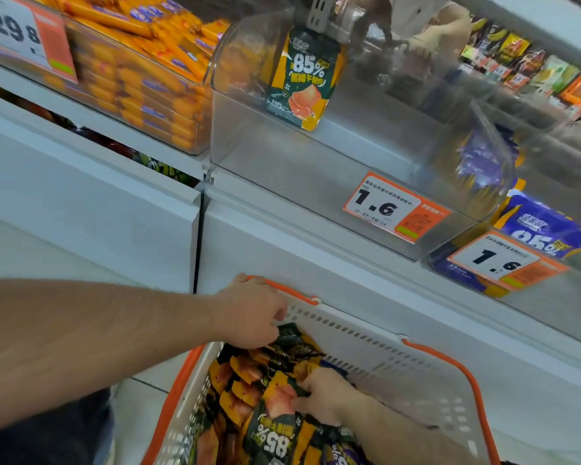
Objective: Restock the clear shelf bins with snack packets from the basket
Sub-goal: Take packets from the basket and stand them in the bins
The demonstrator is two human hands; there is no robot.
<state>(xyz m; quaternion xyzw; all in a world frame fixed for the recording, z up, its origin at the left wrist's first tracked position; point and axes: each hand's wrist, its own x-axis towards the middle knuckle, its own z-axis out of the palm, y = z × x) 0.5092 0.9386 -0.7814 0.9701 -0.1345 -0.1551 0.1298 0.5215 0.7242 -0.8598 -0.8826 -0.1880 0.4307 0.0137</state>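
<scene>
Nearest, the right hand [319,396] reaches down into the white basket [376,344] with orange handles, its fingers curled among the green-and-yellow snack packets [275,431] heaped there; just beyond, the left hand [252,313] pinches the top of one dark packet [289,332] at the heap's far edge; above, the clear shelf bin [349,142] marked by a 1.6 price tag [393,208] holds a single matching packet [302,78]; to its left a bin of orange sausage sticks [141,62]; to its right purple packets [544,226].

Place: I see a shop aisle.
Evidence: orange price tags [393,207] on clear shelf bins [316,156], stocked snack packets [302,77], shopping basket [366,337].
</scene>
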